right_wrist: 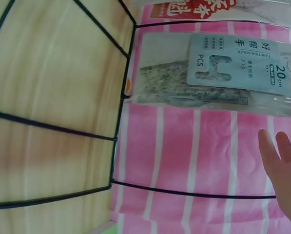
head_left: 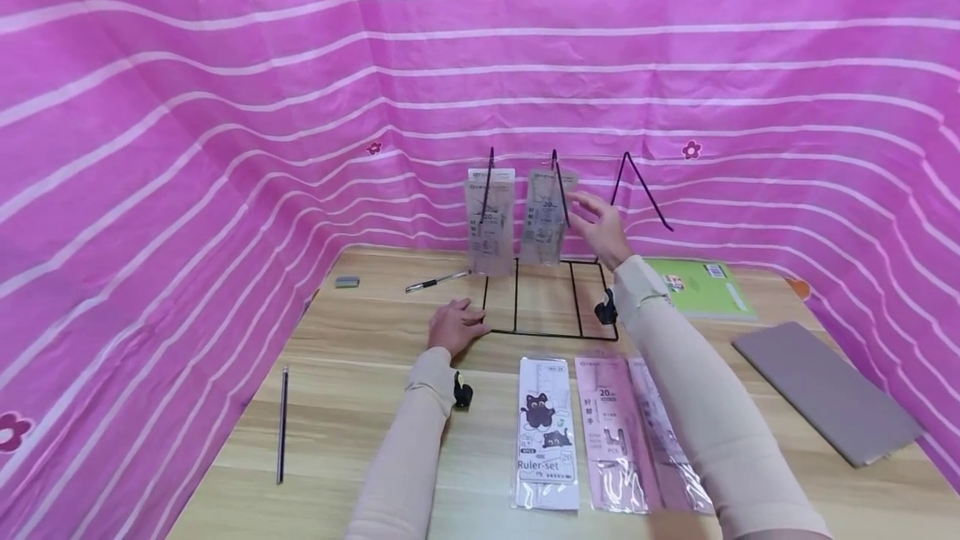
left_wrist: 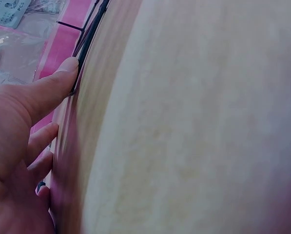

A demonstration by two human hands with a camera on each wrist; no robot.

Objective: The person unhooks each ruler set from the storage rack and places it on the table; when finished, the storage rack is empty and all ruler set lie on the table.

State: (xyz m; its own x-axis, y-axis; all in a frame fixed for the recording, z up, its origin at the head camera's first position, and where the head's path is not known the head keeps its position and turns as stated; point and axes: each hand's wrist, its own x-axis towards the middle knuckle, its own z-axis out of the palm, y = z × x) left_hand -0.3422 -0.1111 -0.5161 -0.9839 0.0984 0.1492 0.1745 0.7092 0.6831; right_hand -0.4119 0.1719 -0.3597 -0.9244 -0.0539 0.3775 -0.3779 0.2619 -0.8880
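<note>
A black wire display rack [head_left: 555, 335] stands on the table, with several prongs at its top. My left hand [head_left: 452, 327] rests at the front left corner of its base. In the left wrist view the straight thumb [left_wrist: 62, 78] presses on the wire while the other fingers lie apart from it. A clear ruler set pack [head_left: 542, 227] with a grey card hangs on the middle prong, tilted a little. Beside its right edge is my right hand [head_left: 603, 232], fingers extended and holding nothing. More ruler set packs [head_left: 491, 232] hang, overlapping, on the left prong.
A white cat-print ruler set [head_left: 546, 432] and pink ruler set packs [head_left: 617, 440] lie in front of the rack. To the right are a green book [head_left: 701, 290] and a grey notebook [head_left: 825, 390]. Leftward lie a pen [head_left: 437, 281], an eraser [head_left: 347, 282] and a pencil [head_left: 282, 427].
</note>
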